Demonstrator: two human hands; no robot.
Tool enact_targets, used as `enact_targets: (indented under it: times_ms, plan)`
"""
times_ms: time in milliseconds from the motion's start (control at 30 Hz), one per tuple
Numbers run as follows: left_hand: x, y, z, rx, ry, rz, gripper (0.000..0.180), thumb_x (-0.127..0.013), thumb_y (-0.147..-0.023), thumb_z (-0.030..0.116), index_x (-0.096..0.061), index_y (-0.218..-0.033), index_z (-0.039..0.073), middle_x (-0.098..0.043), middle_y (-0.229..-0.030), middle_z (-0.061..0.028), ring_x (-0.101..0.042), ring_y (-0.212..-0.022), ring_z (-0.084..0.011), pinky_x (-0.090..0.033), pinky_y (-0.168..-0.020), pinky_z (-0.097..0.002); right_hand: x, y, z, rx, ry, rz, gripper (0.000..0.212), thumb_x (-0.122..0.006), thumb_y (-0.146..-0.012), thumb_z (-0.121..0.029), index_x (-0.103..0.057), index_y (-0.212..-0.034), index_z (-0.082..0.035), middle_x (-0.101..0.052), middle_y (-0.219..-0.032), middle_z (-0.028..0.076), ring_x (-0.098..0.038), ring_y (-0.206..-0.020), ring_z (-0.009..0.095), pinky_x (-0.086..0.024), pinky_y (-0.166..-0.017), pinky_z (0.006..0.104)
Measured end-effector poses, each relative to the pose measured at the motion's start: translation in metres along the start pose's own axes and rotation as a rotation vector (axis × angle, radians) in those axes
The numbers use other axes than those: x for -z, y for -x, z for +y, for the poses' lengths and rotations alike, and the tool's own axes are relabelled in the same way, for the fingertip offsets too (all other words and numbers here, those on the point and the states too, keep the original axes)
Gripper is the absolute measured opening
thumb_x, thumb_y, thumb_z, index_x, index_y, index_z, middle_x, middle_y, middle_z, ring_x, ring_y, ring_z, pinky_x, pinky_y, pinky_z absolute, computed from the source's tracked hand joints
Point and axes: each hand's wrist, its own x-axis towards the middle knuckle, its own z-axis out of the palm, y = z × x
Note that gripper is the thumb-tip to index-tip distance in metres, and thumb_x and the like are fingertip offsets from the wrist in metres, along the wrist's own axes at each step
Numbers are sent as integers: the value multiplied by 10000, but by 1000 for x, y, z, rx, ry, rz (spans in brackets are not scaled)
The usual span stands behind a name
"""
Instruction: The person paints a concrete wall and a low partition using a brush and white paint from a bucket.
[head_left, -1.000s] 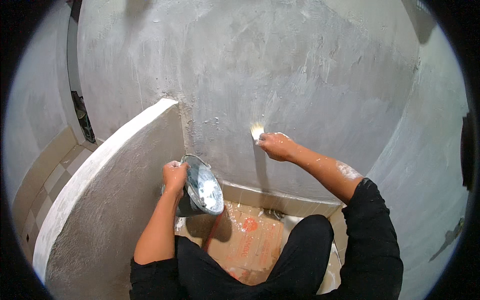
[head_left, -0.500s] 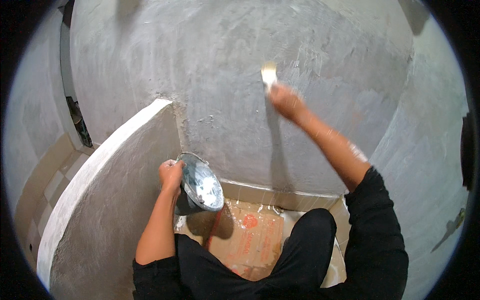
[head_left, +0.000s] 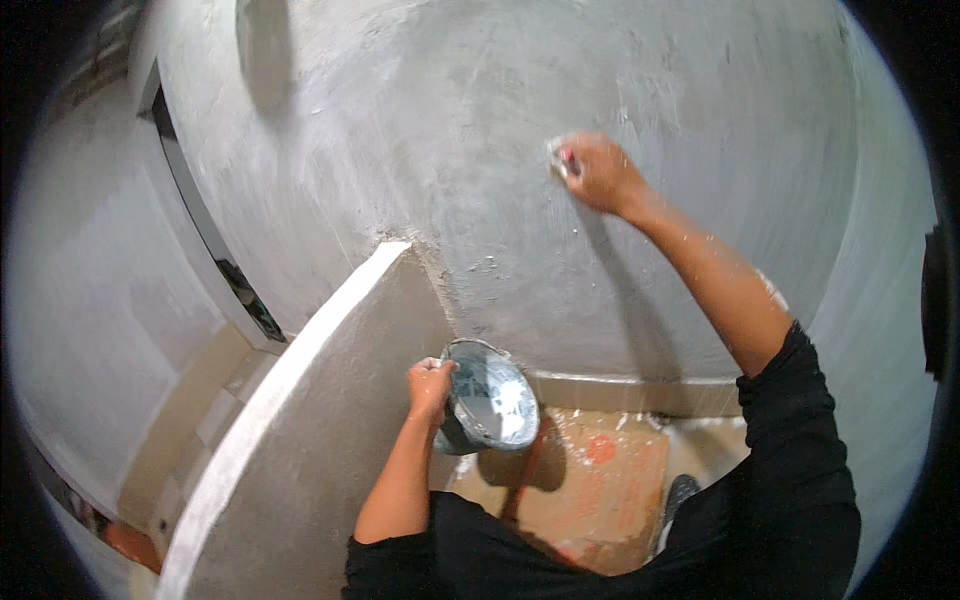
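Note:
My left hand (head_left: 430,388) is closed on the rim of a dark bucket (head_left: 460,432), stained pale and tilted toward the right. Whitish liquid shows inside it. Higher up on the right, my right hand (head_left: 608,176) grips a paintbrush (head_left: 558,160) against the grey plastered wall (head_left: 480,200). The hand covers most of the brush; only a pale part shows by the fingers, and its bristles are hard to make out. Pale specks dot my right forearm. Streaks and uneven grey patches mark the wall.
A low partition (head_left: 350,430) with a white top edge rises beside my left arm and meets the wall. Spattered cardboard (head_left: 600,490) covers the floor, with a dark shoe (head_left: 682,492) at its right. A narrow doorway (head_left: 200,210) stands at far left.
The view has shifted left, so things sit farther right. My right hand has turned, and the brush that pointed upward is now mostly hidden. My left hand still holds the bucket.

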Motion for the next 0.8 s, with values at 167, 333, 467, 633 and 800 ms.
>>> enact_targets:
  times_ms: [167,333,467,633,800]
  plan:
    - [-9,6,11,-175,-279,-62,161,-726,-779,121,-631,-769,-8,-551,-638,-19,-485,-585,-123,-401,-539,-338,45,3,-17,321,-189,541,223,-621,-768,-8,-710,-972,-24,-692,-975,186,-665,-826,379,-532,-742,422]
    - [-3,22,57,-220,-308,-29,131,-693,-796,124,-636,-793,7,-557,-666,-9,-482,-572,-120,-390,-523,-317,62,58,-3,404,-422,484,264,-652,-726,39,-715,-977,-15,-710,-976,178,-691,-865,340,-546,-761,400]
    - [5,35,122,-307,-120,29,82,-655,-799,111,-653,-753,42,-526,-653,18,-440,-603,-93,-362,-568,-286,83,69,8,133,-646,409,216,-667,-776,40,-729,-971,-28,-733,-965,135,-710,-824,205,-562,-723,322]
    - [-23,60,216,-371,182,-64,29,-606,-797,48,-618,-791,23,-602,-714,-26,-571,-622,-130,-468,-591,-283,93,71,35,92,-651,793,324,-734,-875,-107,-613,-1135,42,-678,-1003,143,-681,-936,204,-571,-851,313]
    - [-12,62,232,-483,344,-74,52,-569,-821,54,-596,-779,41,-603,-751,-27,-565,-646,-125,-460,-623,-262,106,85,20,-34,-706,172,360,-786,-835,-197,-649,-1095,11,-676,-1003,126,-664,-942,195,-550,-842,322]
